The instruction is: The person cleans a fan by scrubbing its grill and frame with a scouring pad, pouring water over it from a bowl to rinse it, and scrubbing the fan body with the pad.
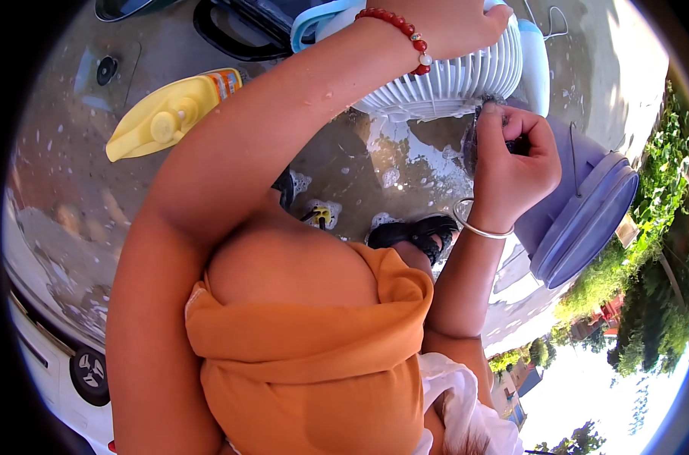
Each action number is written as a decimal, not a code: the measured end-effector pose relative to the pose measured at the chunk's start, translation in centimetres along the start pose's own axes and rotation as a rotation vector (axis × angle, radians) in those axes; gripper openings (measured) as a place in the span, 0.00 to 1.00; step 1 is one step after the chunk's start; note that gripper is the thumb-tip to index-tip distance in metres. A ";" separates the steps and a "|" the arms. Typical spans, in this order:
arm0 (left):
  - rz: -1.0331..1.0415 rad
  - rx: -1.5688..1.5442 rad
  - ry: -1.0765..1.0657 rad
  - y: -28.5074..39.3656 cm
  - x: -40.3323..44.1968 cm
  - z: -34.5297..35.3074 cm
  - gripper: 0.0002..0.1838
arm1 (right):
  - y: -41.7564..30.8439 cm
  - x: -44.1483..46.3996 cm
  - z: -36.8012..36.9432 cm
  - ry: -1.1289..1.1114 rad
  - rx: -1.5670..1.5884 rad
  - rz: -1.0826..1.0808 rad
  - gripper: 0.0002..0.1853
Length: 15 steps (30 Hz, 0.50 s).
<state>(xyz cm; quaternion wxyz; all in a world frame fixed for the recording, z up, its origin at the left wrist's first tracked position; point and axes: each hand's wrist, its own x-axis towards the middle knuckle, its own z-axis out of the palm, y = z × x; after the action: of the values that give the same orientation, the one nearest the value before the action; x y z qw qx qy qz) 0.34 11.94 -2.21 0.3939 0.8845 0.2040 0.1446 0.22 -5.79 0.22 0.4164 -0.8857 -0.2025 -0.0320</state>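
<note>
My left hand (469,26), with a red bead bracelet at its wrist, is at the top edge of the view on a white and light blue fan (443,83) with a ribbed grille. Its fingers are partly cut off, and it seems to grip the grille from above. Below the grille's near edge, my right hand (520,152), wearing a silver bangle, is closed in a pinch. It holds a dark, wet, mesh-like scrubber (471,144) against or very near the ribs. The fingers hide part of the scrubber.
A yellow bottle (166,115) lies on the wet, soapy floor (337,152) at left. A purple-grey bucket (579,197) is to the right. Black sandals (416,231) and a small yellow object (325,214) are below. A black-framed item (238,34) sits at the top; plants (655,197) border the right.
</note>
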 end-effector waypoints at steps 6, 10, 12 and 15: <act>-0.015 -0.005 0.041 -0.1 0.2 0.2 0.22 | -0.2 1.5 1.2 -0.036 -0.041 -0.080 0.12; -0.018 -0.038 -0.042 -0.2 0.3 -0.2 0.22 | 0.7 0.3 0.4 -0.075 -0.156 -0.161 0.12; 0.019 0.025 0.049 -0.5 0.1 0.9 0.22 | 0.5 0.2 0.0 -0.083 -0.138 -0.081 0.11; 0.007 -0.001 0.033 -0.3 0.1 0.6 0.23 | -1.8 1.6 0.6 -0.045 -0.122 0.016 0.07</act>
<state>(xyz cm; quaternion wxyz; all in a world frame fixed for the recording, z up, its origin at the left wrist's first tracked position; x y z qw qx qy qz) 0.63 11.80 -2.76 0.3905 0.8824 0.2073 0.1609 0.92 -3.86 1.48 0.3573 -0.9115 -0.2026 -0.0211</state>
